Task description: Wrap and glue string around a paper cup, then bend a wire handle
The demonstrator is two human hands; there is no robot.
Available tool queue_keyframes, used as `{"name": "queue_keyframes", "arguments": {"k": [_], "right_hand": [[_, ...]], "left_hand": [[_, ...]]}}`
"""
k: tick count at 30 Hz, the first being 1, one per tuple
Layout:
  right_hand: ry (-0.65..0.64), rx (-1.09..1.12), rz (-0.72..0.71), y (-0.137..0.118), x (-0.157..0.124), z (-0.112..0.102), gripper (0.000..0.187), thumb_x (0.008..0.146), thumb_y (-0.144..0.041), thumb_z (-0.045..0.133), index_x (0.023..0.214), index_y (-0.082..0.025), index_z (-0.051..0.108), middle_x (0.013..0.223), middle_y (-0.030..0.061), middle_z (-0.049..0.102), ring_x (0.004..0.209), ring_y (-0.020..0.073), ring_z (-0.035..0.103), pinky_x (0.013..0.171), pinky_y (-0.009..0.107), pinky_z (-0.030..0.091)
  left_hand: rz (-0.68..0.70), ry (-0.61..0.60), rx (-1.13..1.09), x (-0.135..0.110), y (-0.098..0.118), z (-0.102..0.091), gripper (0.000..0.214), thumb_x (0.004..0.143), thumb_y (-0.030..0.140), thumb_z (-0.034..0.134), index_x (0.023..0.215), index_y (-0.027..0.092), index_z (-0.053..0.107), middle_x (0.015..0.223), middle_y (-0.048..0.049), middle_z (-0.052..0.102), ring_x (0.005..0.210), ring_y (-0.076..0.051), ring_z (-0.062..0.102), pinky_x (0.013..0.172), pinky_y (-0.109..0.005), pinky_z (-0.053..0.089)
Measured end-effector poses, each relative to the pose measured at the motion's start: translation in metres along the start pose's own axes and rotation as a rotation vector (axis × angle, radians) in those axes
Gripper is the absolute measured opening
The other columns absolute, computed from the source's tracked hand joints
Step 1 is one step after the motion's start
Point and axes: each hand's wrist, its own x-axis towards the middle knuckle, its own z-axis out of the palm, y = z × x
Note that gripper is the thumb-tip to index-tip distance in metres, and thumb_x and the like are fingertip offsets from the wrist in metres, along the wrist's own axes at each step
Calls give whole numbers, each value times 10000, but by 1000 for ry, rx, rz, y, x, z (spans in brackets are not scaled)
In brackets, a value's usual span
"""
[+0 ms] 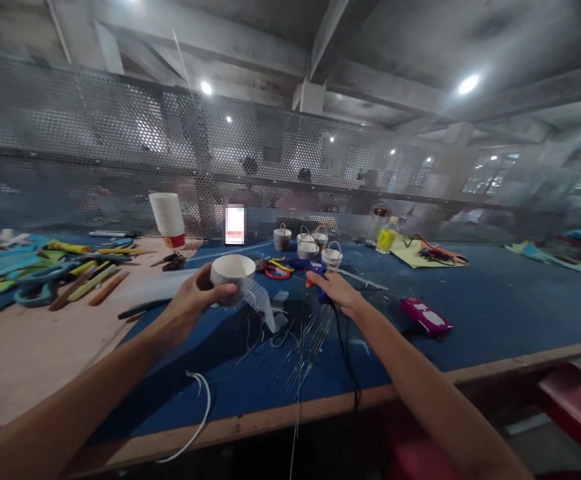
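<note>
My left hand (204,293) is closed around a white paper cup (233,270), its open mouth tilted slightly toward me. In my right hand (334,288) is a blue hot glue gun (310,265) with an orange trigger; its black cord (343,347) hangs down over the table's front edge. Scraps of clear plastic (270,310) lie just beneath and right of the cup. Thin wire-like strands (313,343) are spread below the glue gun. Behind it stand several small cups with looped handles (308,247). Red-and-yellow-handled pliers (279,269) rest between the two hands.
At the left are a stack of paper cups (167,217), scissors (40,283) and coloured sticks (90,280). A bright phone screen (235,225) stands at the back. Rightward are a yellow-labelled bottle (386,235) and a magenta device (425,316). White cord (206,407) overhangs the front edge.
</note>
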Motion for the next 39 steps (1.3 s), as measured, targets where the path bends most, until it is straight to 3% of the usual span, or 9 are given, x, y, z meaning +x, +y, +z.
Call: {"name": "queue_keyframes", "arguments": {"k": [7,10,16,19,22,24,26,31,39], "right_hand": [[70,-443,126,19,12,-10,557,795,-658,642,500,-187,622,507,39,563,614,205,589,590,288,346],[102,-546,139,22,11,-9,554,802,-647,644,490,-195,574,550,62,597,667,231,623,594,293,350],[207,-609,79,8,-3,-6,358,839,-512,677,732,-172,646,873,145,709,939,312,649,762,364,434],[181,-533,-69,-17,-13,8,322,929,-486,588,916,-176,674,1073,133,703,1081,270,620,876,360,444],[-7,-356,-216,-46,-25,33,389,990,-550,459,1086,-237,670,1066,35,730,983,161,670,852,271,484],[-202,26,-285,-62,-32,50,445,944,-579,540,1132,-189,640,1116,79,719,1004,182,672,874,296,492],[-282,235,-231,-72,-37,64,482,850,-582,675,1096,-172,622,1002,82,731,901,192,685,813,314,509],[-253,409,-221,-76,-40,73,357,740,-479,815,861,-188,650,794,30,688,743,166,651,768,324,506],[-204,436,-238,-81,-37,62,311,790,-461,768,836,-180,643,750,18,656,729,171,662,799,350,510]], "left_hand": [[-7,-106,-38,1,-7,-3,429,726,454,785,1099,255,712,1138,-137,747,928,-309,728,716,-416,621],[7,-124,-34,-1,-5,-2,471,722,462,794,1122,227,716,1132,-162,749,956,-339,725,741,-441,622],[-14,-127,-103,-5,0,0,487,709,401,828,1145,221,706,1168,-156,737,992,-332,716,763,-417,612],[-24,-118,-110,-5,-2,1,458,703,378,838,1116,228,708,1146,-129,742,989,-309,714,780,-398,596],[-6,-103,-80,-5,-3,2,518,689,368,847,1152,206,679,1179,-128,723,1064,-308,684,838,-403,572],[3,-79,-67,-6,-1,4,566,663,362,863,1159,180,662,1172,-131,716,1081,-304,667,851,-392,557],[3,-57,-68,-7,2,6,591,632,357,879,1143,160,657,1142,-128,716,1057,-298,665,840,-374,549],[-4,-45,-84,-9,7,8,597,597,333,894,1121,155,669,1099,-111,722,1013,-282,665,836,-355,527],[-46,-137,-182,-6,0,4,635,610,367,891,1169,161,670,1161,-135,719,1058,-310,662,865,-368,524]]}}
